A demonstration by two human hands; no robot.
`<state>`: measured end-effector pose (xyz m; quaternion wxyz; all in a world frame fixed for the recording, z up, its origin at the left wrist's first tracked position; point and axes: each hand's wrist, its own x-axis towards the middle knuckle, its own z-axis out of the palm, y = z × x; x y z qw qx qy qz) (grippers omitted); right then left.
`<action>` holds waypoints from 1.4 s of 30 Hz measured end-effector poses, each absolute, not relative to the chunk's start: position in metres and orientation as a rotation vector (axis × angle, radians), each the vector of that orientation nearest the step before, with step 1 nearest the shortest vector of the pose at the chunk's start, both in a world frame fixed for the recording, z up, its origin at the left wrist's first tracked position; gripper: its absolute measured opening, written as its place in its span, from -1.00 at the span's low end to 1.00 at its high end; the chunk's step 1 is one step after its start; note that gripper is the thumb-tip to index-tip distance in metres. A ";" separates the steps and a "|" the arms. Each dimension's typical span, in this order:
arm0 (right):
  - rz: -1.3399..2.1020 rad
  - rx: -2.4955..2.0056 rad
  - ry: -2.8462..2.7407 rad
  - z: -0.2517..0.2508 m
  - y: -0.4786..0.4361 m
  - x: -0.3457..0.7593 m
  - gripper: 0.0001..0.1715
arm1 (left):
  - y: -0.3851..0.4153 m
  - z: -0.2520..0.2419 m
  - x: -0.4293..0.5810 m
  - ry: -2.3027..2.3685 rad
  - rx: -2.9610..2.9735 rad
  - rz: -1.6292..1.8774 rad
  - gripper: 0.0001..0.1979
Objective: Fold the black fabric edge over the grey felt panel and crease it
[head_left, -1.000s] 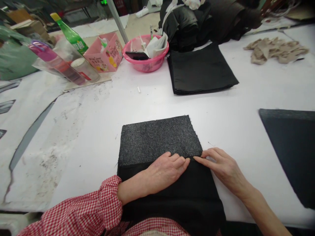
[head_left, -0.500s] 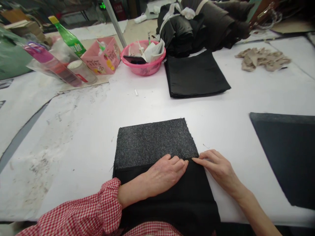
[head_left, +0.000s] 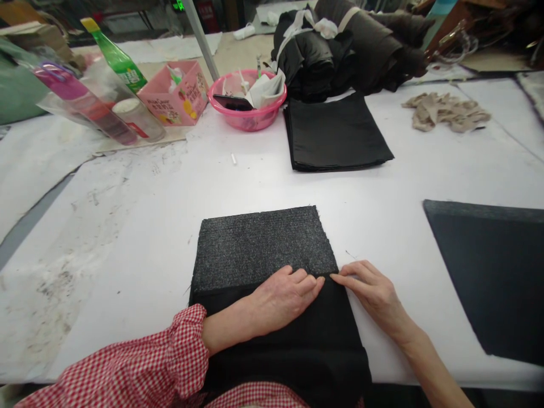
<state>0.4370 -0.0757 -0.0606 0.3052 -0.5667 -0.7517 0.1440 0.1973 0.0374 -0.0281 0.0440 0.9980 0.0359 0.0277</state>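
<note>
A grey speckled cloth (head_left: 263, 246) lies flat on the table, with a black cloth (head_left: 314, 328) over its near part along a straight edge. The black cloth runs down over the table's front edge to my lap. My left hand (head_left: 289, 294) rests on that edge with its fingers curled and pressed together on the black cloth. At the right end of the edge, my right hand (head_left: 368, 292) pinches the corner of the black cloth between thumb and fingers. The two sets of fingertips almost meet. What lies under my left palm is hidden.
Black cloth pieces (head_left: 340, 136) are stacked ahead, below dark bundled fabric (head_left: 314, 51). A pink basin (head_left: 246, 116), a pink box (head_left: 174, 99) and a green bottle (head_left: 121, 62) stand at the back left. More dark cloth (head_left: 493, 272) lies right, beige crumpled fabric (head_left: 446, 110) behind.
The camera view has shifted slightly. Both hands keep their places on the cloth edge, and the cloth lies as before.
</note>
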 end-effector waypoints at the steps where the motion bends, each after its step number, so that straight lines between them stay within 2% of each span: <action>1: 0.378 -1.502 -2.002 -0.061 -0.076 0.437 -0.57 | 0.037 -0.029 0.198 0.113 3.047 0.091 -0.64; 13: 0.353 -1.534 -2.018 -0.059 -0.080 0.435 -0.56 | 0.035 -0.034 0.206 0.135 3.049 0.153 -0.65; 21: 0.390 -1.627 -1.818 -0.059 -0.083 0.445 -0.71 | 0.033 -0.034 0.206 0.135 3.041 0.182 -0.65; 28: 0.393 -1.651 -1.804 -0.052 -0.085 0.439 -0.65 | 0.033 -0.036 0.207 0.136 3.037 0.197 -0.65; 33: 0.331 -1.610 -1.912 -0.052 -0.079 0.434 -0.75 | 0.034 -0.035 0.207 0.137 3.027 0.172 -0.65; 42: 0.299 -1.614 -1.949 -0.057 -0.081 0.437 -0.70 | 0.035 -0.027 0.210 0.151 2.996 0.097 -0.65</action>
